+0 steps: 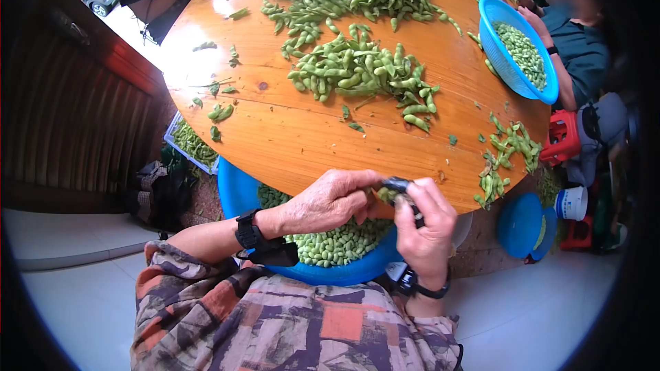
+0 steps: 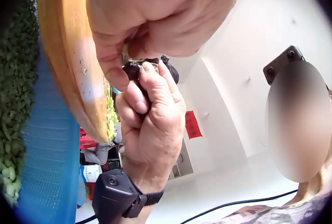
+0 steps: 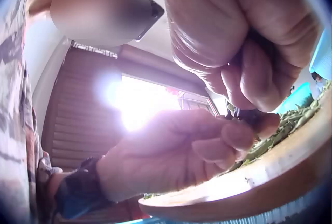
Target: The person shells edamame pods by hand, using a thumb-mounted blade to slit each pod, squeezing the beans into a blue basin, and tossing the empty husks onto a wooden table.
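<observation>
Over the blue basin (image 1: 237, 196) | left hand (image 1: 330, 199) pinches pod (image 1: 386, 194) | right hand (image 1: 426, 230) curls round dark tool (image 1: 405, 196), touching the pod's right end

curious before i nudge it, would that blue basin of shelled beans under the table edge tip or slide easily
Probably not. The blue basin looks wide, low and heaped with shelled beans, so likely heavy and stable. It seems tucked under the wooden table, limiting tipping. Loose beans might spill if jolted.
</observation>
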The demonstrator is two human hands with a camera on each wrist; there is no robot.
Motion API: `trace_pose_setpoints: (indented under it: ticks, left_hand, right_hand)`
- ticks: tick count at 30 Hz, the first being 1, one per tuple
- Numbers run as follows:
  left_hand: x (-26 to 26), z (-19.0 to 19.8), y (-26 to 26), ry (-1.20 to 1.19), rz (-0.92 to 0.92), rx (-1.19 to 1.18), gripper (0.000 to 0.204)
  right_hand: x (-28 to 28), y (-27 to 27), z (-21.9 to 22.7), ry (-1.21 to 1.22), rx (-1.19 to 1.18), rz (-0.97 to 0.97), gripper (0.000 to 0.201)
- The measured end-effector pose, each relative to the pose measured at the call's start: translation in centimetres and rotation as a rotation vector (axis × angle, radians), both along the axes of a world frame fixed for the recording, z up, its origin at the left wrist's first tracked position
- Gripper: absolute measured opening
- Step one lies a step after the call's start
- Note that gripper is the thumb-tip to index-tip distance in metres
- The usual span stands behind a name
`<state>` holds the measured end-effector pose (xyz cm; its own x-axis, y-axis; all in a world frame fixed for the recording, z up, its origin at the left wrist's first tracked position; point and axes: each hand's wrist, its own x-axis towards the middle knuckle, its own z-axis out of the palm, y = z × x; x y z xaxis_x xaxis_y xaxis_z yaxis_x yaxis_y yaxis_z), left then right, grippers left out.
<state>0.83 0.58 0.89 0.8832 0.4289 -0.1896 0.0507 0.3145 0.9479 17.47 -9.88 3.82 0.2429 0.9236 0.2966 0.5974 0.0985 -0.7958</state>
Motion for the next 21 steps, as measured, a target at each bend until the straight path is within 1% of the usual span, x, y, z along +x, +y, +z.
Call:
trace_pose_setpoints:
  ticks: [1, 3, 4, 5, 7, 8, 9, 10, 11, 12, 13, 14, 15, 16, 17, 19, 20, 21]
  left_hand:
    - [-0.1, -0.1, -0.3, 0.027, -0.042, -0.027, 0.033]
    - [-0.7, 0.2, -0.5, 0.022, -0.286, 0.313, 0.028]
    - [-1.1, -0.3, -1.0, -0.105, -0.419, 0.465, 0.023]
    - [-1.7, -0.2, -1.2, -0.147, -0.591, 0.509, 0.02]
    - [-1.4, 2.0, -0.5, -0.107, -0.705, 0.688, 0.019]
    - [-0.9, 2.4, 0.4, -0.091, -0.639, 0.77, 0.018]
    - [-0.3, 2.8, 1.5, -0.074, -0.571, 0.85, 0.017]
    - [0.8, 3.6, 3.0, -0.014, -0.498, 1.022, 0.015]
    - [2.3, 3.4, 4.6, -0.084, -0.332, 1.157, 0.016]
    - [3.7, 4.8, 6.2, 0.028, -0.219, 1.206, 0.022]
    - [5.5, 4.5, 8.3, 0.087, -0.124, 1.351, 0.03]
    - [7.0, 4.6, 9.9, 0.143, -0.053, 1.343, 0.034]
    - [8.8, 4.9, 11.3, 0.247, -0.039, 1.319, 0.039]
    - [10.4, 4.9, 12.5, 0.341, -0.022, 1.414, 0.044]
    - [12.0, 4.1, 13.7, 0.433, -0.001, 1.426, 0.056]
    - [14.2, 3.4, 14.0, 0.604, 0.061, 1.293, 0.064]
    - [14.8, 2.8, 14.0, 0.601, 0.061, 1.293, 0.064]
    - [15.1, 2.5, 13.8, 0.578, 0.018, 1.337, 0.066]
  right_hand:
    - [1.0, -0.9, 0.5, 0.059, -0.066, -0.006, 0.015]
    - [4.3, -3.0, 2.2, 0.043, -0.211, 0.062, 0.015]
    - [6.6, -4.4, 3.0, -0.032, -0.275, 0.131, 0.015]
    - [8.6, -5.8, 3.5, -0.108, -0.337, 0.198, 0.015]
    - [10.4, -8.3, 3.6, -0.14, -0.423, 0.068, 0.021]
    - [10.8, -8.7, 4.1, -0.189, -0.482, -0.049, 0.025]
    - [11.1, -8.8, 4.4, -0.233, -0.555, -0.149, 0.024]
    - [11.3, -8.8, 4.3, -0.226, -0.564, -0.223, 0.022]
    - [11.4, -8.5, 4.0, -0.218, -0.57, -0.298, 0.02]
    - [11.3, -8.2, 3.4, -0.183, -0.516, -0.296, 0.021]
    - [10.8, -7.8, 3.0, -0.147, -0.463, -0.293, 0.021]
    - [10.1, -7.0, 3.0, -0.076, -0.443, -0.243, 0.023]
    - [9.7, -6.3, 3.0, -0.074, -0.442, -0.196, 0.024]
    - [9.4, -5.8, 2.9, -0.084, -0.448, -0.164, 0.024]
    - [9.2, -5.3, 2.7, -0.095, -0.456, -0.133, 0.024]
    - [9.2, -4.9, 2.2, -0.108, -0.433, -0.118, 0.025]
    - [9.0, -4.7, 2.4, -0.08, -0.432, -0.119, 0.024]
    - [8.9, -4.6, 2.4, -0.053, -0.432, -0.122, 0.024]
